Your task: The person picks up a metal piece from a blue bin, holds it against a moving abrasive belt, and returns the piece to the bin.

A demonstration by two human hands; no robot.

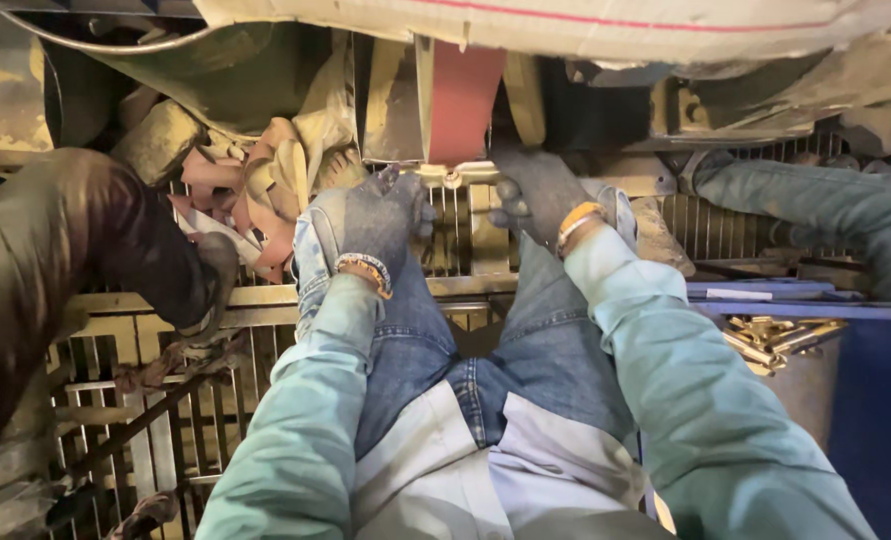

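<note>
1. A metal grate floor (165, 400) of pale, dusty bars runs underfoot.
2. A blue bin (865, 400) stands at the right, with brass pieces (780, 338) inside.
3. A pale sack (565, 25) with a thin red stripe hangs across the top.
4. Worn reddish scraps (255, 190) are heaped at upper left.
5. The light is dim and warm.

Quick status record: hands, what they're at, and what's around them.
left hand: gloved, at the small metal part under the belt; grip unclear
right hand: gloved, beside same part; grip unclear
sanding belt: red, vertical, directly above hands
blue bin: right side, holds brass pieces
floor: metal grating
used abrasive strips: piled at left
</note>
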